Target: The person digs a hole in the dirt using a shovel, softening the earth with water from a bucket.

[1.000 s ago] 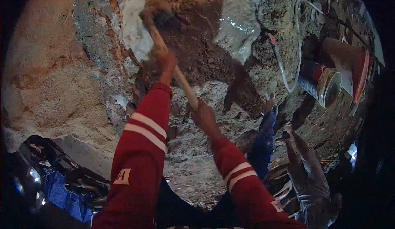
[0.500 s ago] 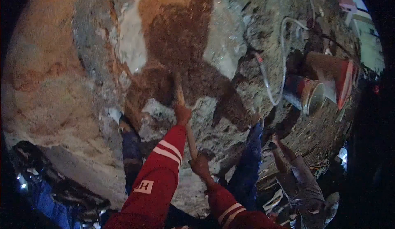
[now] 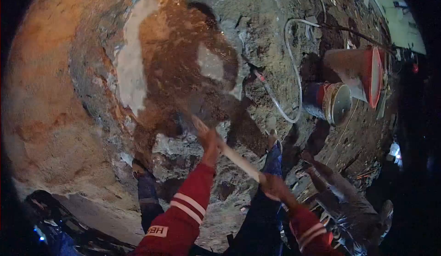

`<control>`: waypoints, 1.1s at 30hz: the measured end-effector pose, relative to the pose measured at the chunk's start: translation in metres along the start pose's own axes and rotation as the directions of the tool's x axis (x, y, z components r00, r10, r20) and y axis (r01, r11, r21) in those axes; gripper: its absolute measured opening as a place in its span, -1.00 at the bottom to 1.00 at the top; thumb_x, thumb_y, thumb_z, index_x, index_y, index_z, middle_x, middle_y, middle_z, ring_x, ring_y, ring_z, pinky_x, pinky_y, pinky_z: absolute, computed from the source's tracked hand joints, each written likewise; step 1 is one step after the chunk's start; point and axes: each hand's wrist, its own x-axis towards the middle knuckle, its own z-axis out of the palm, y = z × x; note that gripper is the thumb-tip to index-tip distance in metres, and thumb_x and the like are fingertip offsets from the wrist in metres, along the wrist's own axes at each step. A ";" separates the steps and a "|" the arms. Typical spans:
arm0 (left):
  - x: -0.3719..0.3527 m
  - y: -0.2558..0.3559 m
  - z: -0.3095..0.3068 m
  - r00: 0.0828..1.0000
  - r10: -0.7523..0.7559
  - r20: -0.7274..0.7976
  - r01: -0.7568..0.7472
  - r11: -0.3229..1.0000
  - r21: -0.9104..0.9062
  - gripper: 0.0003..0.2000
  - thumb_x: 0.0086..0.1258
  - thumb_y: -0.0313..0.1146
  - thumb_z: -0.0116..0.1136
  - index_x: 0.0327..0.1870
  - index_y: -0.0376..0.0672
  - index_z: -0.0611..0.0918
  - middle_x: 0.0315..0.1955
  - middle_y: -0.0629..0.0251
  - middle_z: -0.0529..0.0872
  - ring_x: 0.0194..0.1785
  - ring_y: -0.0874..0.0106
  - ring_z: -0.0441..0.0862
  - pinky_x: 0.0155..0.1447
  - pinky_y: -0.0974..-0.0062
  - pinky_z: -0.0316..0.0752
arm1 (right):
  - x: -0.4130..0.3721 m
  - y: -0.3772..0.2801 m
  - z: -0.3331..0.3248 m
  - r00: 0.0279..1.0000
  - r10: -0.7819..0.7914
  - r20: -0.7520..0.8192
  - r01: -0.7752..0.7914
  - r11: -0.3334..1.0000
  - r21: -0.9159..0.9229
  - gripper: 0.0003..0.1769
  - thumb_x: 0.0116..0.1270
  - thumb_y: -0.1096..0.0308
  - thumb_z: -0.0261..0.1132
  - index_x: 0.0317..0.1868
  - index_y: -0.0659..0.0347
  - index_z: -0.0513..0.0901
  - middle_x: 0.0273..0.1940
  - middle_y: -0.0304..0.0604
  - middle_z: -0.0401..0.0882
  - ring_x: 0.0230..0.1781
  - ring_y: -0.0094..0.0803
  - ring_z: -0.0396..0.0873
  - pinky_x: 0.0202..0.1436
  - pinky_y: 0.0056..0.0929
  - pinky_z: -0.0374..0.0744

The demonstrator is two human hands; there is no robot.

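My left hand [image 3: 209, 141] is closed around the upper part, in view, of a long wooden tool handle [image 3: 241, 163]. Farther down the picture, my right hand [image 3: 274, 187] grips the same handle nearer its end. The handle slants up and left toward a wet, shadowed patch beyond my feet. The tool's head is lost in the dark there, so its kind does not show. Past it spreads a pool of pale, watery mix [image 3: 131, 67], partly covered by my shadow. Lumpy wet material lies between my shoes.
A sandy mound [image 3: 50, 122] rises at left. To the right lie a hose [image 3: 301, 72], a tipped bucket [image 3: 339, 104] and a larger red-rimmed container [image 3: 374, 76]. Another person [image 3: 349, 205] in grey is close by at lower right.
The handle has swung from nearly upright to a diagonal as my right hand moved right. My left hand has come slightly nearer. The pool's surface now looks rippled, and the view has shifted.
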 end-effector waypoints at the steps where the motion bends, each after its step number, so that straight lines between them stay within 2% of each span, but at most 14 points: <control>1: 0.018 0.020 0.022 0.999 0.036 0.025 -0.039 0.994 0.102 -0.68 0.22 -0.41 0.12 -0.02 -0.30 0.44 -0.25 0.13 0.55 -0.35 0.35 0.57 -0.35 0.44 0.47 | 0.018 -0.014 -0.020 0.998 0.041 -0.040 -0.041 0.999 0.011 -0.67 0.06 0.22 0.22 -0.20 0.24 0.51 -0.42 0.08 0.56 -0.39 -0.03 0.57 -0.36 -0.16 0.47; 3: -0.029 0.169 0.127 0.986 0.028 0.167 -0.045 0.994 0.099 -0.76 0.19 -0.44 0.07 -0.13 -0.16 0.39 -0.49 0.32 0.46 -0.50 0.44 0.45 -0.46 0.44 0.42 | 0.080 -0.002 -0.025 0.977 -0.137 -0.162 0.147 0.988 0.046 -0.64 0.08 0.25 0.21 -0.13 0.24 0.46 -0.40 0.10 0.55 -0.36 0.02 0.56 -0.34 -0.13 0.47; 4: 0.019 0.181 0.152 0.957 0.185 0.222 -0.237 0.943 0.235 -0.73 0.19 -0.38 0.14 -0.12 -0.15 0.40 -0.41 0.32 0.49 -0.43 0.43 0.47 -0.40 0.45 0.45 | 0.138 0.020 -0.003 0.875 -0.308 -0.373 0.435 0.838 0.328 -0.57 0.08 0.33 0.21 -0.01 0.24 0.39 -0.38 0.13 0.54 -0.35 0.10 0.52 -0.32 -0.10 0.47; 5: 0.004 0.233 0.199 0.951 0.225 0.214 -0.294 0.873 0.389 -0.68 0.23 -0.37 0.13 -0.06 -0.31 0.39 -0.38 0.17 0.52 -0.35 0.35 0.52 -0.33 0.39 0.46 | 0.147 -0.029 -0.055 0.908 -0.292 -0.300 0.317 0.948 0.038 -0.51 0.09 0.36 0.19 0.07 0.24 0.35 -0.34 0.18 0.53 -0.32 0.15 0.51 -0.30 -0.08 0.48; 6: -0.008 0.261 0.237 0.942 0.243 0.232 -0.290 0.937 0.194 -0.70 0.23 -0.24 0.16 -0.12 -0.18 0.42 -0.30 0.28 0.50 -0.30 0.38 0.49 -0.24 0.39 0.46 | 0.173 -0.058 -0.082 0.905 -0.266 -0.331 0.288 0.958 0.016 -0.47 0.09 0.39 0.18 0.12 0.24 0.32 -0.31 0.20 0.53 -0.28 0.16 0.51 -0.27 -0.05 0.48; 8: 0.008 0.282 0.291 0.861 0.340 0.377 -0.446 0.861 0.243 -0.45 0.18 -0.18 0.18 0.14 -0.26 0.30 -0.18 0.19 0.48 -0.17 0.32 0.46 -0.04 0.40 0.40 | 0.238 -0.093 -0.118 0.733 -0.400 -0.551 0.471 0.882 -0.014 -0.57 0.10 0.35 0.20 -0.01 0.28 0.35 -0.32 0.22 0.54 -0.30 0.19 0.52 -0.26 0.01 0.48; 10: 0.107 0.257 0.351 0.772 0.446 0.453 -0.634 0.594 0.495 -0.41 0.21 -0.34 0.12 0.17 -0.43 0.14 -0.03 -0.06 0.44 -0.26 0.28 0.58 -0.26 0.38 0.53 | 0.267 -0.129 -0.169 0.672 -0.436 -0.598 0.498 0.864 -0.070 -0.59 0.08 0.30 0.25 -0.09 0.31 0.39 -0.29 0.24 0.54 -0.25 0.16 0.53 -0.22 -0.02 0.51; 13: 0.062 0.221 0.382 0.733 0.428 0.529 -0.680 0.462 0.569 -0.40 0.17 -0.40 0.11 0.17 -0.47 0.12 -0.13 -0.09 0.51 -0.18 0.22 0.59 -0.21 0.29 0.53 | 0.335 -0.128 -0.183 0.680 -0.287 -0.674 0.469 0.878 0.099 -0.57 0.06 0.27 0.27 -0.11 0.36 0.41 -0.25 0.24 0.55 -0.21 0.14 0.54 -0.19 -0.05 0.52; 15: 0.066 0.178 0.386 0.743 0.349 0.571 -0.669 0.400 0.627 -0.40 0.14 -0.42 0.11 0.15 -0.48 0.13 -0.18 -0.10 0.54 -0.16 0.19 0.60 -0.20 0.28 0.53 | 0.341 -0.116 -0.181 0.839 0.023 -0.543 0.205 0.912 0.355 -0.54 0.04 0.25 0.29 -0.13 0.39 0.44 -0.20 0.24 0.55 -0.16 0.11 0.54 -0.14 -0.08 0.52; 23: 0.038 0.143 0.347 0.736 0.213 0.642 -0.671 0.107 0.734 -0.41 0.02 -0.40 0.19 0.07 -0.40 0.21 -0.18 -0.19 0.54 -0.10 0.00 0.56 -0.03 0.23 0.48 | 0.273 -0.110 -0.133 0.911 0.028 -0.412 0.144 0.913 0.381 -0.50 0.10 0.29 0.21 0.06 0.31 0.39 -0.11 0.23 0.52 -0.12 0.13 0.51 -0.08 -0.08 0.50; 25: 0.015 0.138 0.323 0.722 0.203 0.662 -0.688 0.101 0.719 -0.40 0.00 -0.39 0.20 0.06 -0.41 0.21 -0.18 -0.21 0.54 -0.08 -0.04 0.54 -0.01 0.20 0.47 | 0.254 -0.114 -0.102 0.577 -0.056 -0.815 0.444 0.859 0.256 -0.38 0.07 0.05 0.28 -0.05 0.47 0.45 -0.14 0.27 0.52 -0.09 0.15 0.50 -0.05 -0.08 0.47; 26: 0.018 0.127 0.307 0.674 0.223 0.704 -0.733 0.081 0.675 -0.40 0.00 -0.39 0.20 0.05 -0.42 0.21 -0.18 -0.22 0.54 -0.07 -0.06 0.53 -0.01 0.20 0.47 | 0.249 -0.112 -0.086 0.573 -0.063 -0.817 0.443 0.863 0.244 -0.38 0.07 0.05 0.28 -0.05 0.47 0.45 -0.14 0.27 0.52 -0.09 0.15 0.50 -0.05 -0.08 0.47; 28: 0.015 0.114 0.280 0.700 0.183 0.690 -0.713 0.139 0.687 -0.41 0.00 -0.39 0.20 0.04 -0.41 0.21 -0.18 -0.22 0.53 -0.09 -0.07 0.53 -0.01 0.19 0.47 | 0.236 -0.106 -0.061 0.856 0.081 -0.511 0.186 0.874 0.450 -0.37 0.10 0.01 0.27 -0.04 0.42 0.46 -0.15 0.23 0.53 -0.14 0.17 0.51 -0.05 -0.06 0.47; 33: -0.016 0.093 0.225 0.772 0.016 0.635 -0.634 0.079 0.769 -0.37 0.02 -0.39 0.22 0.08 -0.43 0.18 -0.19 -0.21 0.54 -0.14 -0.06 0.55 -0.05 0.19 0.49 | 0.197 -0.099 -0.009 0.954 0.195 -0.226 -0.029 0.814 0.580 -0.41 0.10 0.00 0.26 -0.03 0.34 0.49 -0.14 0.16 0.55 -0.15 0.11 0.53 -0.05 -0.08 0.47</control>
